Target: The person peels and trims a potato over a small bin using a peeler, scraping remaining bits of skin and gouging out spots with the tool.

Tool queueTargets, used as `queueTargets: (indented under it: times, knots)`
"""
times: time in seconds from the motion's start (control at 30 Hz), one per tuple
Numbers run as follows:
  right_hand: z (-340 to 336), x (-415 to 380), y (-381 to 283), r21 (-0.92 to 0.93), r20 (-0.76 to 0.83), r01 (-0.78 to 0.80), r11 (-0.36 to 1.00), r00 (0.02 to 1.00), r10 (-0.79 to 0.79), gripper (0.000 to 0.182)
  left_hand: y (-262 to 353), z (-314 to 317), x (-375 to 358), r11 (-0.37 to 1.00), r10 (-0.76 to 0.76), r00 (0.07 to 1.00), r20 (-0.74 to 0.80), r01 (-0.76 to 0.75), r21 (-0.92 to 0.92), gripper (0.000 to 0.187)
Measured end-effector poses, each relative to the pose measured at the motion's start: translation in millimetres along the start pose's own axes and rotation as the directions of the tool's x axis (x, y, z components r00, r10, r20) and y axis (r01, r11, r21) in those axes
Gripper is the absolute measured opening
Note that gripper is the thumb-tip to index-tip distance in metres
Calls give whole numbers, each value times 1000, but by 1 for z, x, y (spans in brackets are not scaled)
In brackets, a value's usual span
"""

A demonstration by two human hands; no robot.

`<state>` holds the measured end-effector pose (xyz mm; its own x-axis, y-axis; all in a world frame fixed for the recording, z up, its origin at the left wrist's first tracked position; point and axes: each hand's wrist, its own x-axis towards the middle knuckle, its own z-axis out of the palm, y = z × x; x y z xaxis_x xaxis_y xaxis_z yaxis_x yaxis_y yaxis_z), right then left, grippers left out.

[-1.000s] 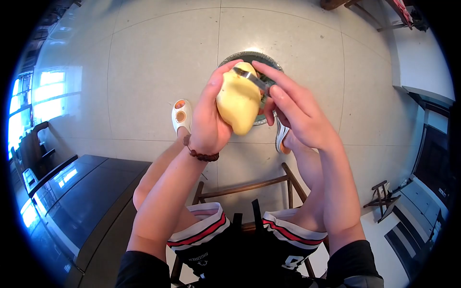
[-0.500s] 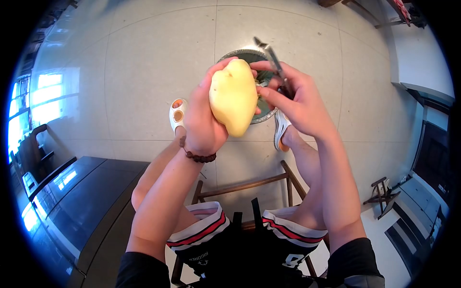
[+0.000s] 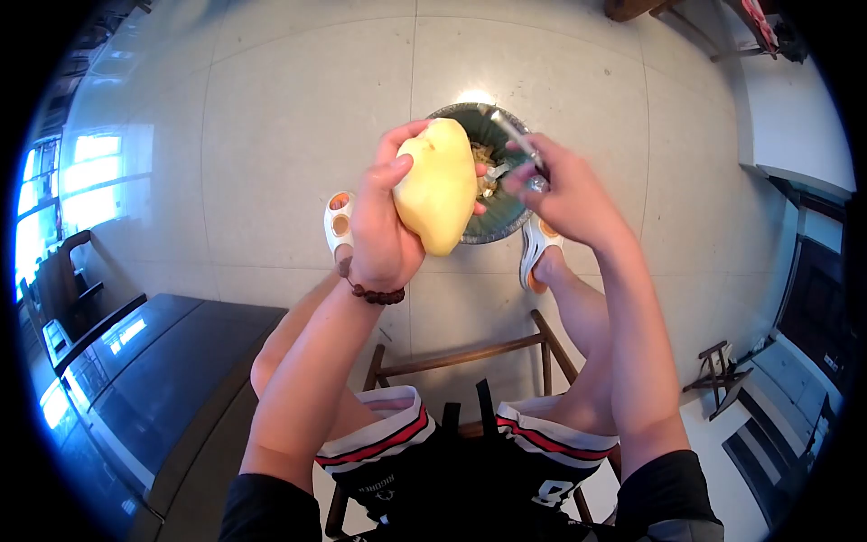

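Observation:
My left hand (image 3: 381, 212) is wrapped around a large, pale yellow peeled potato (image 3: 438, 190), thumb across its near side and fingertips showing at its right edge. The potato stands lengthwise above a round green bin (image 3: 508, 215). My right hand (image 3: 573, 194) grips a slim peeler (image 3: 517, 138) whose metal end points up and left. The fingers of this hand are smeared by motion, and it is apart from the potato. Scraps of peel (image 3: 488, 173) lie inside the bin, partly hidden by the potato and my hands.
The bin stands on the tiled floor (image 3: 298, 117) between my white shoes (image 3: 539, 251). A wooden stool frame (image 3: 461, 355) is under me. At left is a dark glossy table (image 3: 172, 361); a small wooden stool (image 3: 718, 375) stands at right.
My right hand has drawn slightly away from the potato, and the peeler has tipped further left. My left thumb now shows on the potato's near side. More of the bin is visible.

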<state>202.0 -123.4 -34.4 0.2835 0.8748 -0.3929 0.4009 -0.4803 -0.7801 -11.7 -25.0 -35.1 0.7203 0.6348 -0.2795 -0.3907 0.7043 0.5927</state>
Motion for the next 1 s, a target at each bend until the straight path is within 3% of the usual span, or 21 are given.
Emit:
queueTargets:
  times: [0.13,0.23,0.3,0.43,0.5,0.57,0.73,1.0]
  knots:
    - [-4,6,-11,-104,105,-9,995,994,20,36,0,-2,8,998,0,999,-54,4,66,61]
    - [-20,7,-38,41,130,-93,995,988,87,31,5,2,10,981,28,997,-67,-15,192,61]
    - [-26,3,-44,215,106,6,977,994,-29,32,8,2,12,958,51,995,-91,-23,286,61]
    - [-26,-15,-62,159,159,27,987,986,-52,29,14,-6,18,925,164,984,-65,-130,356,62]
    - [-21,-18,-69,64,273,7,998,962,-24,33,17,-4,18,912,186,981,-60,-149,382,63]
    - [-14,-20,-72,72,265,46,996,962,-64,33,19,9,17,901,260,963,-72,-215,377,65]
    - [-12,-23,-79,127,262,-35,991,965,1,29,21,6,18,876,292,956,-34,-253,411,70]
    - [-17,-26,-86,102,267,0,995,963,-28,34,23,3,19,813,367,930,36,-339,474,75]
